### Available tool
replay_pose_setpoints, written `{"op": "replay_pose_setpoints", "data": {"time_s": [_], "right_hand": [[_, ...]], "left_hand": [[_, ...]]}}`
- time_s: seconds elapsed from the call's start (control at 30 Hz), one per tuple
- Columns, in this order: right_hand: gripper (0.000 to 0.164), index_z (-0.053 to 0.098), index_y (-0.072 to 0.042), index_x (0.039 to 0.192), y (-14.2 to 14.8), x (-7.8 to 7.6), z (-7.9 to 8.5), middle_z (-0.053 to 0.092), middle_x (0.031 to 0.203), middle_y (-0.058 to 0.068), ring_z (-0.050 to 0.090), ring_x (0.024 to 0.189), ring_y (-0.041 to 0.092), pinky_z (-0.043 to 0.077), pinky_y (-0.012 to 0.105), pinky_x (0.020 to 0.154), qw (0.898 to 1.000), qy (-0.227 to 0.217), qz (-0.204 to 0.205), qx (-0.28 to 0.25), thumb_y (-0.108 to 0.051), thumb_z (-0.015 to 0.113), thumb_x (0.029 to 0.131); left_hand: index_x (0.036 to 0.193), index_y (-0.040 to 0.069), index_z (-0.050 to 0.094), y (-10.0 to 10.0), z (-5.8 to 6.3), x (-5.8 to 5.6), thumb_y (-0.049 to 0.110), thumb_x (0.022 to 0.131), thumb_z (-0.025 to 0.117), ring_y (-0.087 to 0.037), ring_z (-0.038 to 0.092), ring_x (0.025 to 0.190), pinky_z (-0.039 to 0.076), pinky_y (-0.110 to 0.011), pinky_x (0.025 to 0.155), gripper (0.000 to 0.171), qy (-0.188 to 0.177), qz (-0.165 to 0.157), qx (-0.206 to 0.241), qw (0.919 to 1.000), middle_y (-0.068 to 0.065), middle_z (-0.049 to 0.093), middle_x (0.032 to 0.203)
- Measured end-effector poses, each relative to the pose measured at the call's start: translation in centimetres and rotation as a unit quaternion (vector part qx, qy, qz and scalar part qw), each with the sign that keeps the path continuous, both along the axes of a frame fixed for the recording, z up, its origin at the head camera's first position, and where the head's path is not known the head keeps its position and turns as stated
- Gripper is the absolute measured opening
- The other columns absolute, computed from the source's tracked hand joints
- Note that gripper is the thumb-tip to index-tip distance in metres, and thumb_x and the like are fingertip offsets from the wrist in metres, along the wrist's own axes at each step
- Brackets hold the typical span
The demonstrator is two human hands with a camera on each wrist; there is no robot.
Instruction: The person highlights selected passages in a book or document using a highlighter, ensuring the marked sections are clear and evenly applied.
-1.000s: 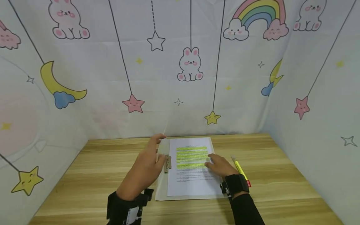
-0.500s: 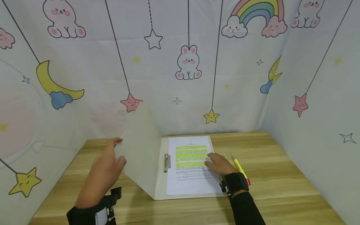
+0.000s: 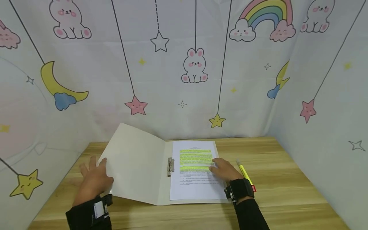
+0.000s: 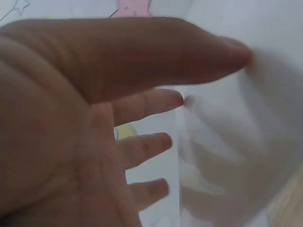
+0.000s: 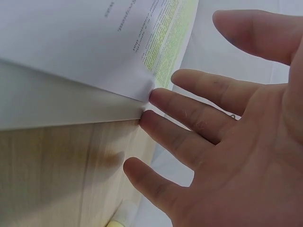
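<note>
A white folder lies spread on the table, its left cover [image 3: 135, 163] tilted up off the wood. My left hand [image 3: 95, 179] is at that cover's outer edge, fingers spread. The left wrist view shows the thumb [image 4: 203, 56] meeting the white surface, with finger shadows across it. On the folder's right side a metal clip [image 3: 171, 166] sits along the left margin of a printed sheet [image 3: 195, 191] with yellow highlighted lines. My right hand [image 3: 225, 169] rests at the sheet's right edge. In the right wrist view its straight fingertips touch the sheet and folder edge.
A yellow highlighter [image 3: 245, 174] with a red label lies on the wooden table [image 3: 287, 191], right of my right hand. A white cloth backdrop [image 3: 172, 80] printed with rabbits, stars and a rainbow encloses the back and both sides.
My left hand has swung the folder's cover up and over to the left, and the cover now leans low. The right hand has stayed at the sheet's edge.
</note>
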State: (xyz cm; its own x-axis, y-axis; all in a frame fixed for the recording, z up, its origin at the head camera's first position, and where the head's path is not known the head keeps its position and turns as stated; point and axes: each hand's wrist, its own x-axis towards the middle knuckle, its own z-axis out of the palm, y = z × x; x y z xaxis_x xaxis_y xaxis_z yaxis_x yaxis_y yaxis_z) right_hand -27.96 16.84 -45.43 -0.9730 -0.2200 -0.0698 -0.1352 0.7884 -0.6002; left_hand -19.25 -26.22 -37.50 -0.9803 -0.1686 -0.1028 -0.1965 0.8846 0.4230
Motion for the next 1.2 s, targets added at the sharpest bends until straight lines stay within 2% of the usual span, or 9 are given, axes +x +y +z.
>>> {"op": "replay_pose_setpoints", "data": {"time_s": [0.07, 0.13, 0.27, 0.4, 0.57, 0.7, 0.8, 0.93, 1.2], "right_hand": [[0.048, 0.051, 0.009, 0.138, 0.0, 0.0, 0.1, 0.048, 0.145, 0.029, 0.040, 0.138, 0.045, 0.034, 0.062, 0.113, 1.000, 0.004, -0.001, -0.003, -0.018, 0.059, 0.099], [0.047, 0.051, 0.010, 0.137, -0.1, -0.1, 0.0, 0.048, 0.144, 0.030, 0.040, 0.137, 0.046, 0.034, 0.062, 0.112, 1.000, 0.008, 0.002, -0.004, -0.017, 0.059, 0.099], [0.046, 0.051, 0.010, 0.137, -0.1, 0.1, -0.4, 0.049, 0.143, 0.030, 0.041, 0.136, 0.047, 0.035, 0.062, 0.111, 1.000, 0.004, 0.011, -0.005, -0.017, 0.058, 0.100], [0.046, 0.052, 0.009, 0.136, -0.2, 0.3, -0.4, 0.050, 0.142, 0.029, 0.042, 0.136, 0.046, 0.036, 0.062, 0.111, 1.000, 0.012, 0.013, -0.005, -0.017, 0.059, 0.099], [0.046, 0.053, 0.009, 0.136, -0.2, 0.4, 0.1, 0.051, 0.142, 0.029, 0.042, 0.136, 0.046, 0.036, 0.062, 0.111, 1.000, 0.015, 0.003, -0.004, -0.017, 0.060, 0.099], [0.045, 0.054, 0.009, 0.135, -0.1, 0.5, 0.2, 0.051, 0.142, 0.029, 0.043, 0.135, 0.046, 0.037, 0.062, 0.110, 1.000, 0.014, -0.002, 0.003, -0.017, 0.060, 0.098], [0.045, 0.054, 0.008, 0.135, -0.1, 0.4, 0.2, 0.051, 0.142, 0.028, 0.044, 0.135, 0.045, 0.038, 0.061, 0.110, 1.000, 0.018, -0.004, 0.010, -0.018, 0.061, 0.098], [0.046, 0.055, 0.007, 0.135, -0.1, 0.3, 0.2, 0.050, 0.143, 0.027, 0.044, 0.135, 0.045, 0.039, 0.061, 0.109, 1.000, 0.019, -0.010, 0.013, -0.020, 0.061, 0.098], [0.046, 0.057, 0.006, 0.134, -0.3, 0.5, 0.2, 0.050, 0.143, 0.026, 0.045, 0.133, 0.044, 0.040, 0.062, 0.107, 1.000, 0.017, -0.014, 0.012, -0.020, 0.064, 0.096]], "left_hand": [[0.147, -0.016, 0.026, 0.6, -1.0, -0.7, 0.003, 0.082, 0.068, -0.066, -0.019, 0.136, -0.017, -0.089, 0.092, 0.079, -0.014, -0.006, -0.008, 0.9999, -0.043, -0.009, 0.152], [0.145, -0.017, 0.031, 1.7, -2.2, -1.5, 0.004, 0.082, 0.071, -0.065, -0.017, 0.137, -0.022, -0.086, 0.093, 0.078, -0.018, -0.021, -0.027, 0.9992, -0.043, -0.005, 0.153], [0.140, -0.016, 0.042, 4.5, -4.2, -2.8, 0.007, 0.080, 0.075, -0.064, 0.001, 0.140, -0.006, -0.082, 0.107, 0.072, -0.021, -0.059, -0.060, 0.9962, -0.044, 0.010, 0.153], [0.138, -0.010, 0.048, 7.0, -5.2, -3.7, 0.009, 0.081, 0.076, -0.066, 0.012, 0.137, 0.008, -0.080, 0.110, 0.066, -0.008, -0.084, -0.071, 0.9940, -0.043, 0.020, 0.152], [0.137, -0.009, 0.050, 9.2, -6.3, -4.8, 0.018, 0.093, 0.066, -0.067, 0.014, 0.135, 0.009, -0.082, 0.108, 0.054, 0.030, -0.076, -0.073, 0.9940, -0.042, 0.026, 0.150], [0.141, -0.003, 0.048, 10.8, -7.7, -5.8, 0.035, 0.100, 0.056, -0.064, 0.020, 0.136, 0.004, -0.090, 0.099, 0.057, 0.051, -0.061, -0.057, 0.9951, -0.036, 0.033, 0.150], [0.146, 0.002, 0.045, 12.2, -8.5, -6.1, 0.049, 0.099, 0.052, -0.064, 0.019, 0.137, -0.001, -0.093, 0.092, 0.066, 0.050, -0.058, -0.050, 0.9958, -0.032, 0.034, 0.152], [0.149, 0.005, 0.042, 14.1, -9.0, -6.1, 0.063, 0.094, 0.049, -0.066, 0.018, 0.137, 0.000, -0.092, 0.094, 0.080, 0.040, -0.060, -0.055, 0.9959, -0.030, 0.032, 0.154], [0.148, 0.010, 0.045, 15.7, -9.1, -5.6, 0.067, 0.078, 0.068, -0.063, 0.026, 0.136, 0.012, -0.091, 0.095, 0.093, 0.015, -0.076, -0.093, 0.9926, -0.028, 0.036, 0.153]]}}
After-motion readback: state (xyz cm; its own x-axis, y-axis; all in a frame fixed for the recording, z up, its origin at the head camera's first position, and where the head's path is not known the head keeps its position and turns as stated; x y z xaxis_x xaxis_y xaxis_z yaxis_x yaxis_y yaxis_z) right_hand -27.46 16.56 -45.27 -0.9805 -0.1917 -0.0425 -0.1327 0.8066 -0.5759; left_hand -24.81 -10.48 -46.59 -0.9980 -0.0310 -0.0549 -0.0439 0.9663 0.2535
